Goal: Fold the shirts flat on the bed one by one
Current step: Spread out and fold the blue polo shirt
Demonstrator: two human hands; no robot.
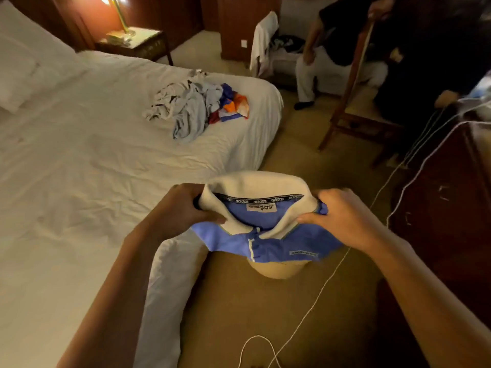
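Observation:
I hold a blue polo shirt point(276, 243) with a cream collar in the air, over the carpet just off the bed's near right corner. My left hand point(183, 205) grips the collar's left side, and my right hand point(342, 216) grips its right side. The shirt's lower part hangs down out of sight. A crumpled pile of shirts point(196, 107), grey, white, blue and orange, lies near the far right corner of the white bed point(79, 168).
A white cord point(313, 296) trails over the carpet below my hands. A dark wooden cabinet point(438, 213) stands at the right. Beyond it are a wooden chair point(353, 83) and seated people. A nightstand point(132, 43) with a lit lamp stands behind the bed.

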